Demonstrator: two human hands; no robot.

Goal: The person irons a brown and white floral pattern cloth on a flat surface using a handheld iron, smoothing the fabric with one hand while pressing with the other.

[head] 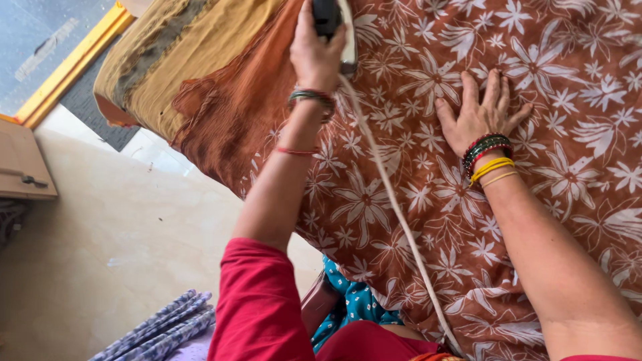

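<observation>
The iron [329, 20] is sitting at the top edge of the view, its dark handle wrapped in the left hand [315, 57], which is clenching it from above and pressing it down onto the rust-orange cloth [234, 113]; only part of the iron is showing, so its soleplate cannot be made out. A pale cord [394, 207] is trailing from the iron back toward the person, running between the two forearms, probably kept there so that it is staying clear of the iron's path. To the right of the iron, well apart from it, the right hand [476, 117] is lying flat and released, fingers spread on the brown flowered sheet [575, 73], seemingly bracing the body and holding the cover taut. Beyond the left hand, a mustard-yellow cloth [160, 53] is hanging over the far corner. Below the left elbow, a folded blue-and-white fabric [160, 331] is lying on the pale floor [100, 247], and a wooden cabinet door [23, 164] is showing further out on that side.
</observation>
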